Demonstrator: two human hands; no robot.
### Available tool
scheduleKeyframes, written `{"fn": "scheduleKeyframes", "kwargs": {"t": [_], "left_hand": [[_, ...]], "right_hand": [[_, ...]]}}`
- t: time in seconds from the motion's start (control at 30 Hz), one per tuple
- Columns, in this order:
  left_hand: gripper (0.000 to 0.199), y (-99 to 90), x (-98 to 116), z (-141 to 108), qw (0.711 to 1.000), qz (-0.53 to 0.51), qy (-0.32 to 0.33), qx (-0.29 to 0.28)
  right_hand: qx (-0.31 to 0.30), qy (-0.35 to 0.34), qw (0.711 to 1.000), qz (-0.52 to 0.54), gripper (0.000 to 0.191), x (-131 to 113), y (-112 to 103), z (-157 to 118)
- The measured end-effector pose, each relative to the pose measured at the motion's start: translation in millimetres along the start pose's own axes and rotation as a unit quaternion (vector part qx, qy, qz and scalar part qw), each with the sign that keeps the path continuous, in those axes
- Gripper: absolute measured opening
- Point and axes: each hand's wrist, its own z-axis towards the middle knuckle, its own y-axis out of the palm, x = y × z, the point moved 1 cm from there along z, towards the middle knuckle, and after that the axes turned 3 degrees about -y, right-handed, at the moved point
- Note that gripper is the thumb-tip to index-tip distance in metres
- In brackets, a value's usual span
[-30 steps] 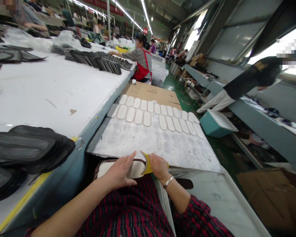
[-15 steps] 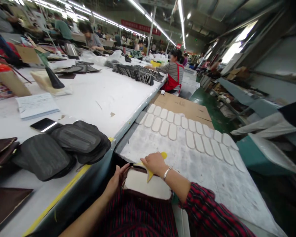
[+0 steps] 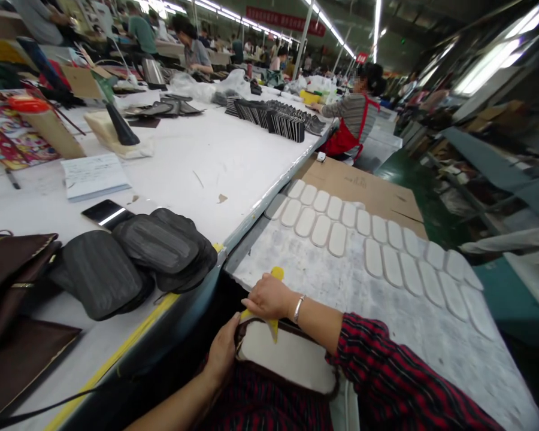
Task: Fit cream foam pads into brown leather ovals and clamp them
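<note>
Low in front of me, a dark brown leather bag piece (image 3: pixel 278 376) rests at my lap with a pale oval panel (image 3: pixel 290 354) facing up. My right hand (image 3: pixel 269 297) is closed around a yellow tool (image 3: pixel 277 273). Its rounded end sticks out above the fist, and a pointed yellow part reaches down over the panel's far left side. The tool's exact kind is hidden by the fingers. My left hand (image 3: pixel 223 352) grips the left end of the bag piece, its fingertips close to the right hand.
Rows of pale oval pieces (image 3: pixel 321 230) lie on the right-hand table (image 3: pixel 291 269). To my left, black oval pieces (image 3: pixel 101 272), a phone (image 3: pixel 105 214) and brown leather bags (image 3: pixel 9 263) rest on a white table (image 3: pixel 175 170). A person in a red apron (image 3: pixel 345 140) sits further off.
My view has turned, so the scene sits further right and lower down. The right hand with the yellow tool has moved toward the bag piece's left end, nearer my left hand.
</note>
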Motion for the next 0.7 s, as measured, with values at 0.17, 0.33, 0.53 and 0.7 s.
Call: {"fn": "scheduleKeyframes", "kwargs": {"t": [0.17,0.33,0.53,0.7], "left_hand": [[0.040,-2.9,3.4,-3.7,0.993,0.053,0.059,-0.087],[0.048,-2.3,5.6,-4.1,0.978,0.069,0.091,-0.176],[0.046,-10.5,8.4,2.1,0.968,0.003,0.062,-0.243],[0.051,-11.7,11.6,13.2,0.958,0.002,0.043,-0.284]], "right_hand": [[-0.012,-0.007,1.000,0.011,0.052,-4.1,5.4,-12.0],[-0.033,0.086,0.996,0.018,0.055,-20.5,8.1,-32.8],[-0.022,0.294,0.951,0.096,0.054,-11.3,2.3,-90.5],[-0.021,0.329,0.916,0.227,0.036,-12.2,-2.7,-186.8]]}}
